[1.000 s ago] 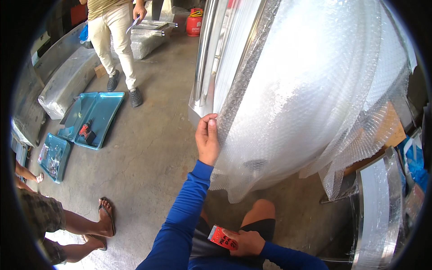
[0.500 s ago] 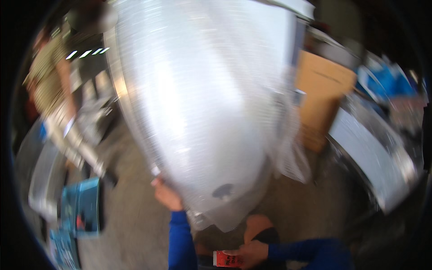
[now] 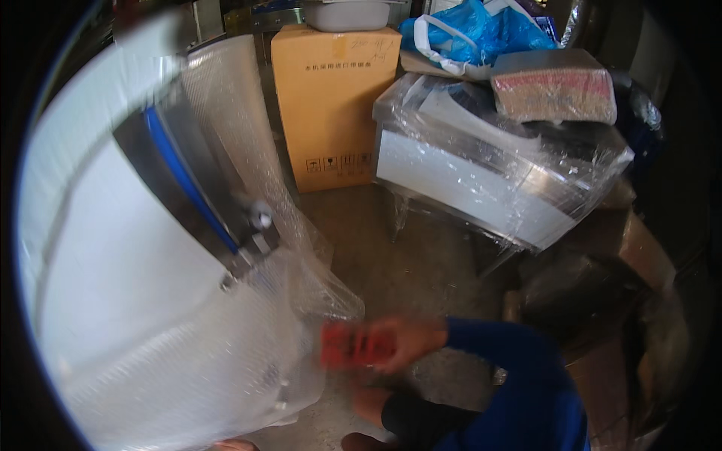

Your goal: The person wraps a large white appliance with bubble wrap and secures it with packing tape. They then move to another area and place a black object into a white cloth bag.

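Observation:
A large white-panelled appliance (image 3: 120,248) fills the left side, partly covered in clear bubble wrap (image 3: 195,368). A dark metal strip with a blue edge (image 3: 184,177) runs along its side, and the wrap hangs loose at the right. My right hand (image 3: 414,342) is closed on a red object with dark print (image 3: 353,344), blurred, its kind not clear. It is held beside the wrap's right edge. Of my left hand (image 3: 235,445) only a sliver shows at the lower edge, below the wrap; its fingers are mostly cut off.
Behind stands a tall brown carton (image 3: 335,113) with a grey basin (image 3: 346,15) on top. To its right is a film-wrapped metal unit (image 3: 481,165), bearing a blue plastic bag (image 3: 481,34) and a wrapped bundle (image 3: 556,86). Brown cardboard (image 3: 647,248) lies at the right.
My view has swung right, so the appliance now sits at the left. The red object in my right hand has come up beside the wrap. My left hand has nearly left the picture.

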### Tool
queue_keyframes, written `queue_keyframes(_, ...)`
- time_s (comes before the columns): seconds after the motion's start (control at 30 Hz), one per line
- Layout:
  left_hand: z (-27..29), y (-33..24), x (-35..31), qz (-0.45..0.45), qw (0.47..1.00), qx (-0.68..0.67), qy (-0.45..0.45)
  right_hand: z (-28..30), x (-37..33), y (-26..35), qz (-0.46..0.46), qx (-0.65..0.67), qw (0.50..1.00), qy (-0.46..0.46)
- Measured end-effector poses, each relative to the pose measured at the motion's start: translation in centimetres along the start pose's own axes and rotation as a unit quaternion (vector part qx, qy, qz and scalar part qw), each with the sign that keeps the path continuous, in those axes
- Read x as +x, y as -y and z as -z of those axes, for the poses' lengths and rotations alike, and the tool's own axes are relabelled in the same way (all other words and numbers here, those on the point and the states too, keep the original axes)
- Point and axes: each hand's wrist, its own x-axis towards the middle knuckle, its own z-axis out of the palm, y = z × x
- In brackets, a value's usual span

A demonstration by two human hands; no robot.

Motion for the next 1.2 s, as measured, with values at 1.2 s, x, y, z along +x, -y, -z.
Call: queue_keyframes(1.2,-17.8,-76.2,-22.5,0.423,0.727,0.452,-0.297,47.4,53.9,5.3,0.057,-0.555,0.545,0.626)
